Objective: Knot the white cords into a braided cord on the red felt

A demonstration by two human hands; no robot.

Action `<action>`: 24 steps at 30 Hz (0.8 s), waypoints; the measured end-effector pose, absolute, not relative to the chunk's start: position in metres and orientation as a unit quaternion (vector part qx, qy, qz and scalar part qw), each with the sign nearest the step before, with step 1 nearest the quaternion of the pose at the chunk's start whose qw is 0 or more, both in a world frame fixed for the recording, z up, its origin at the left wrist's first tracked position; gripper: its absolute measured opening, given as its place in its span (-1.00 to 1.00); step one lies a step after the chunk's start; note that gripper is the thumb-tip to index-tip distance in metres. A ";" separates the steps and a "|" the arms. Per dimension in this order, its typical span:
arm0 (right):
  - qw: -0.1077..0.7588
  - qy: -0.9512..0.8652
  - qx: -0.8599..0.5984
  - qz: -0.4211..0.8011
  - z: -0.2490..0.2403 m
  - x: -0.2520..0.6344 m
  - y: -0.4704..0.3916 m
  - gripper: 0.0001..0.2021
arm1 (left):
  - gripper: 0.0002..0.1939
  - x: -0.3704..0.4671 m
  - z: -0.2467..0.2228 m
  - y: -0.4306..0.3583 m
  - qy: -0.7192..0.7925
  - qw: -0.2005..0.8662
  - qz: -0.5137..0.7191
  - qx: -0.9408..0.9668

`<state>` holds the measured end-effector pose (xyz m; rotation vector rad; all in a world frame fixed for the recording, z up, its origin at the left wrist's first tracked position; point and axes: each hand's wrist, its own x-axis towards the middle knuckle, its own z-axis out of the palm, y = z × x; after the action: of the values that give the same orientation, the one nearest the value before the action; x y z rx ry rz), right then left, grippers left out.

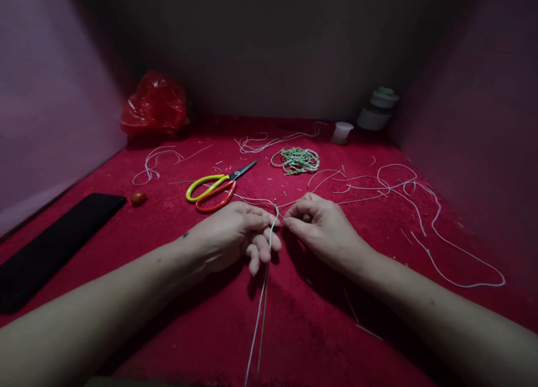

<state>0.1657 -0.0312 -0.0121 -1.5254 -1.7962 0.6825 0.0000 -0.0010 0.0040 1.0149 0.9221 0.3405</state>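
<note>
While pale cords (272, 233) are pinched between left-hand (239, 235) fingertips, cord strand is gripped by right-hand (325, 224) thumb and forefinger, scissors (216, 192) placed nearby.

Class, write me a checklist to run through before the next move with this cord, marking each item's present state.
1. Left hand holding the cord near its green part: ok.
2. Right hand pinching a thin strand: ok, fingertips closed beside the green part.
3. Scissors put down: ok, lying beyond the left hand.
4. Loose string on the right untangled: not ok, its loops cross.
5. Red cloth free of snippets: not ok, several lie scattered.
6. Green part tight: cannot tell, too small.
</note>
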 end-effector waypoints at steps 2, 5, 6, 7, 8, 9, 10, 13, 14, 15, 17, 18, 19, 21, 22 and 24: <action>0.349 -0.647 -0.591 0.331 -0.008 0.164 -0.030 -0.89 | -0.90 0.001 0.004 -0.003 0.420 0.788 0.154 0.423; 0.362 -0.570 -0.576 0.461 -0.004 0.161 -0.031 -0.90 | -0.88 0.004 0.000 -0.007 0.387 0.828 0.137 0.382; 0.367 -0.543 -0.567 0.499 -0.003 0.160 -0.032 -0.89 | -0.87 0.004 -0.002 -0.008 0.372 0.841 0.136 0.370; 0.372 -0.519 -0.560 0.528 -0.003 0.159 -0.033 -0.89 | -0.86 0.004 -0.005 -0.009 0.357 0.852 0.137 0.358; 0.376 -0.500 -0.555 0.549 -0.003 0.159 -0.034 -0.89 | -0.86 0.004 -0.007 -0.009 0.343 0.861 0.141 0.349; 0.379 -0.485 -0.552 0.563 -0.003 0.158 -0.035 -0.89 | -0.86 0.004 -0.010 -0.009 0.331 0.866 0.147 0.344; 0.380 -0.474 -0.551 0.572 -0.002 0.158 -0.035 -0.88 | -0.84 0.004 -0.012 -0.010 0.322 0.869 0.157 0.342; 0.383 -0.455 -0.549 0.587 -0.001 0.158 -0.035 -0.88 | -0.77 0.004 -0.014 -0.011 0.310 0.866 0.179 0.349; 0.382 -0.450 -0.549 0.592 0.000 0.158 -0.035 -0.88 | -0.79 0.005 -0.013 -0.012 0.314 0.865 0.178 0.349; 0.380 -0.445 -0.548 0.597 0.001 0.158 -0.035 -0.89 | -0.85 0.006 -0.011 -0.013 0.324 0.862 0.166 0.351; 0.376 -0.436 -0.554 0.601 0.003 0.158 -0.035 -0.89 | -0.96 0.007 -0.006 -0.013 0.350 0.852 0.110 0.373; 0.375 -0.431 -0.560 0.600 0.003 0.158 -0.035 -0.89 | -0.94 0.006 -0.002 -0.013 0.362 0.839 0.072 0.401; 0.373 -0.429 -0.566 0.597 0.003 0.159 -0.035 -0.87 | -0.92 0.004 0.003 -0.011 0.373 0.817 0.033 0.440; 0.366 -0.429 -0.576 0.592 0.001 0.161 -0.035 -0.83 | -0.90 -0.006 0.016 -0.004 0.393 0.745 -0.022 0.539; 0.363 -0.431 -0.578 0.591 0.000 0.163 -0.035 -0.81 | -0.89 -0.015 0.023 0.002 0.408 0.699 -0.027 0.588; 0.359 -0.437 -0.579 0.587 -0.003 0.165 -0.035 -0.79 | -0.85 -0.038 0.040 0.017 0.438 0.623 0.018 0.647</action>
<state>0.1647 -0.0349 -0.0031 -1.4943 -1.1266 1.5147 -0.0378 0.0173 0.0396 1.4866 1.0068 0.0423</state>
